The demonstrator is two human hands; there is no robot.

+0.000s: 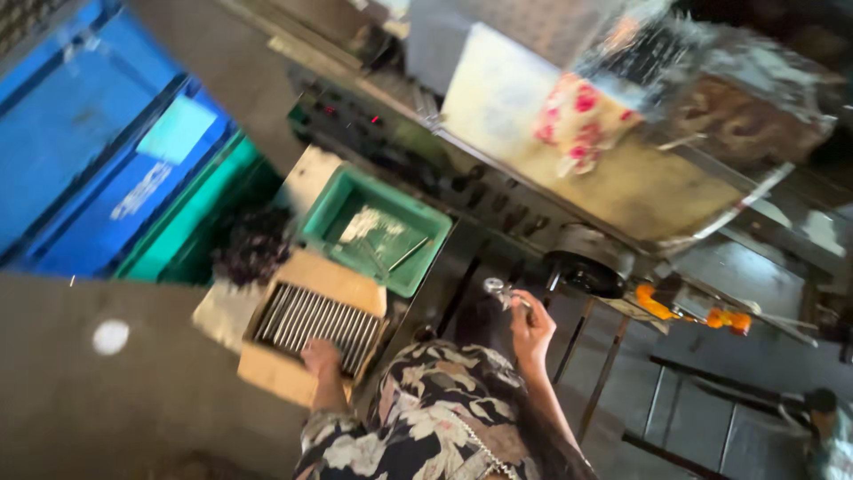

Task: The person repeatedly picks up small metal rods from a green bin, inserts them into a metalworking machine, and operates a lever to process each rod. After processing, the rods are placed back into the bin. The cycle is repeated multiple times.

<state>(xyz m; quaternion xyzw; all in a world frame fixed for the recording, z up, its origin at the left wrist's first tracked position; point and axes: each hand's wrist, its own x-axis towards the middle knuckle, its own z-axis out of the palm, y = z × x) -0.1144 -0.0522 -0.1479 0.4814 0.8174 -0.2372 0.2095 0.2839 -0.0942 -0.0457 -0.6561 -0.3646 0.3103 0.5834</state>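
My left hand (pixel 320 356) rests at the near edge of a cardboard box (pixel 275 373) that holds several thin metal rods (pixel 315 320) lying side by side. Its fingers curl over the rod ends, and blur hides whether they grip one. My right hand (pixel 531 324) is raised to the right of the box and pinches a small shiny metal part (pixel 498 288) in front of a dark machine panel. My floral sleeves and front (pixel 426 409) fill the bottom centre.
A green plastic tray (pixel 378 229) with small metal pieces sits beyond the box. Blue and green crates (pixel 98 169) stand at the left. A machine with a control panel (pixel 462 182), a round black part (pixel 585 271) and orange fittings (pixel 657 307) runs across the right. A floral cloth (pixel 582 120) lies on top.
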